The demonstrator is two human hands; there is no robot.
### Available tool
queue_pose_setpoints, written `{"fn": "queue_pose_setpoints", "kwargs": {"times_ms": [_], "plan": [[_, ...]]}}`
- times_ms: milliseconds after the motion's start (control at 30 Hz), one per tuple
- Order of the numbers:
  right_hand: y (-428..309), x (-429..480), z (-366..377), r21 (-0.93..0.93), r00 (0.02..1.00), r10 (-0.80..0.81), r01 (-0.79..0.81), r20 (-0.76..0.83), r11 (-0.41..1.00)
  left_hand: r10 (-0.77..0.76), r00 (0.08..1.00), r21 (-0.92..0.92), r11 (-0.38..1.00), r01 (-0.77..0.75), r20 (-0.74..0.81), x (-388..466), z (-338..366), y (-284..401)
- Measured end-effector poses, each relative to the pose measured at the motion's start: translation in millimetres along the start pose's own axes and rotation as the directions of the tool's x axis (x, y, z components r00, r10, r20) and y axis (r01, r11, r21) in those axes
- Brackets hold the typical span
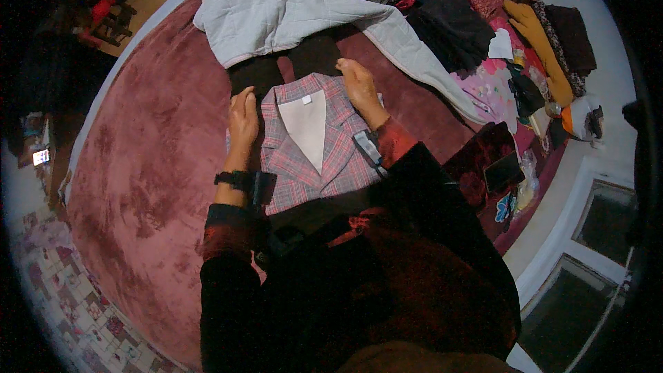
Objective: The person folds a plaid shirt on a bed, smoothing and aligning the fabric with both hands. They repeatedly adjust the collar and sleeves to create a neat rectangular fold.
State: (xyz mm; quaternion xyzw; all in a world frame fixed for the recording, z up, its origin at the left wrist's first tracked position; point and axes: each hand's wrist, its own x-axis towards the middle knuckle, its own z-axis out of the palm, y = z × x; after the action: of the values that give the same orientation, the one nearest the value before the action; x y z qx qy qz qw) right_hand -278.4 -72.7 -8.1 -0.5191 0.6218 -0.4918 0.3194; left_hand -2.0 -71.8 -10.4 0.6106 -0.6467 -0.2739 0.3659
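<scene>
Before me a grey-and-pink plaid blazer (339,163) lies folded, front up, with its lapels open over a pale lining and a small white tag at the neck. Dark brown cloth (314,56) shows beyond its collar and along its left side. At the blazer's left, my left hand (244,116) has its fingers curled at this dark cloth. My right hand (360,85) is by the right side of the collar, fingertips pinched at the dark cloth's edge. The undersides of both grips are hidden.
A pink plush blanket (140,155) covers the bed. A white quilted garment (259,10) lies spread just beyond the dark cloth. Folded black clothes (450,28), a mustard garment (541,52) and a phone (503,172) lie to the right, near a white-framed window (575,248).
</scene>
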Motion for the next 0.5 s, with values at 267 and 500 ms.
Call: {"fn": "queue_pose_setpoints", "kwargs": {"times_ms": [267,500], "plan": [[-22,-67,2,-0.613,0.867,-0.162,0.454,0.471,0.647,0.276,0.912,0.497,0.771,-0.399,0.303,-61,3,35],[-22,-68,4,-0.636,0.825,-0.222,0.547,0.519,0.544,0.222,0.896,0.599,0.678,-0.426,0.385,-68,12,35]]}}
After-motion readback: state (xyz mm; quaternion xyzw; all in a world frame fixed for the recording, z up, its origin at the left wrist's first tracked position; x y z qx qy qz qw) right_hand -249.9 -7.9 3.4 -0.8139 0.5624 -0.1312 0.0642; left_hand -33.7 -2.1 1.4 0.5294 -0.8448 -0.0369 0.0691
